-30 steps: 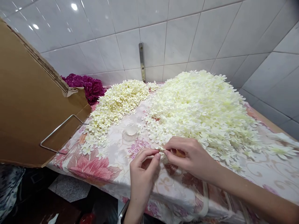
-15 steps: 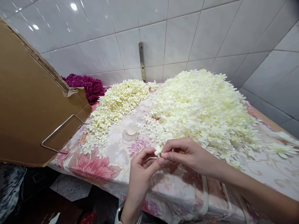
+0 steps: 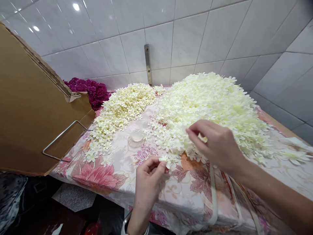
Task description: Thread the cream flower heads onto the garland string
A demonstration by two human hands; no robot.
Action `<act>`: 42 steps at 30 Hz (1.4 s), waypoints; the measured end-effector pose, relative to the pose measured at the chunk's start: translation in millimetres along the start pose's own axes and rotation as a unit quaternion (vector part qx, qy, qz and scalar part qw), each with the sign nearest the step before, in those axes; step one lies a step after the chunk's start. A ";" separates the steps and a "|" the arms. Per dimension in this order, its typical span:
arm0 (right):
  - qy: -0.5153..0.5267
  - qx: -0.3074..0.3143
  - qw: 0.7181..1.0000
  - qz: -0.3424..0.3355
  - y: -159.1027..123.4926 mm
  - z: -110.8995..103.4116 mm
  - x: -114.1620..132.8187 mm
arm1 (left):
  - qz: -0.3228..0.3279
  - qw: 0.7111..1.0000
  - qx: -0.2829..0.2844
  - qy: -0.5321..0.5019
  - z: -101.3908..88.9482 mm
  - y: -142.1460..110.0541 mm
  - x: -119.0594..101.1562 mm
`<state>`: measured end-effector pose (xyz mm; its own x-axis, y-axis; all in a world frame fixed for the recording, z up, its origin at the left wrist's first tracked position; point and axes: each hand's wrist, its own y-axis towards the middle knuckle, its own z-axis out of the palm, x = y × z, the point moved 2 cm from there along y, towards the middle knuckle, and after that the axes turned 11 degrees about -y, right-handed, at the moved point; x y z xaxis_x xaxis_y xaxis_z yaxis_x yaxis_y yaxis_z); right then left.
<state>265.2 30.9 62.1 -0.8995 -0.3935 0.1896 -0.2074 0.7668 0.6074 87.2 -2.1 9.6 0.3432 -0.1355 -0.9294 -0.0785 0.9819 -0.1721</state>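
A white artificial flower (image 3: 163, 159) sits near the table's front edge, pinched between thumb and forefinger of the left hand (image 3: 148, 178). The right hand (image 3: 218, 143) hovers apart from it, over the near side of the big right-hand heap of loose white flowers (image 3: 212, 101); its fingertips are drawn close, but blur keeps me from telling whether they grip anything. Over to the left lies a smaller heap of creamier, more compact flowers (image 3: 129, 101). With the looser heap still the larger, I'd judge far more remains than is finished. Beyond, magenta flowers (image 3: 97, 93) lie behind a cardboard box (image 3: 36, 101).
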 end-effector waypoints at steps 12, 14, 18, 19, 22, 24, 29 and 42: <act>0.026 0.071 0.986 -0.147 -20.1 11.1 36.5 | 0.022 0.999 -0.002 -0.023 -1.0 1.2 4.4; 0.056 0.098 0.984 -0.139 -23.8 16.0 41.2 | 0.030 0.999 0.028 -0.006 -3.2 0.3 4.2; 0.125 0.114 0.982 -0.083 -23.3 21.9 38.0 | 0.086 0.994 0.051 0.052 -4.7 -2.9 1.3; 0.141 0.118 0.981 -0.068 -22.4 22.1 36.8 | 0.103 0.991 0.053 0.071 -4.2 -3.5 0.5; 0.176 0.132 0.975 -0.032 -19.6 20.2 34.7 | 0.137 0.982 0.056 0.115 -2.1 -4.0 -1.0; 0.197 0.143 0.970 -0.030 -18.2 17.6 34.8 | 0.142 0.980 0.061 0.127 -1.2 -3.6 -1.6; 0.226 0.143 0.961 -0.065 -16.2 13.9 33.9 | 0.106 0.988 0.082 0.081 -1.5 -2.1 -3.4; 0.202 0.142 0.963 -0.103 -6.8 6.8 19.2 | 0.000 0.998 0.024 -0.050 -1.3 2.4 5.8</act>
<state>246.7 21.5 56.5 -0.6160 -0.6742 0.4074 -0.5145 0.7360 0.4400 87.7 -0.7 3.4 0.4355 -0.1230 -0.8918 -0.0354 0.9875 -0.1535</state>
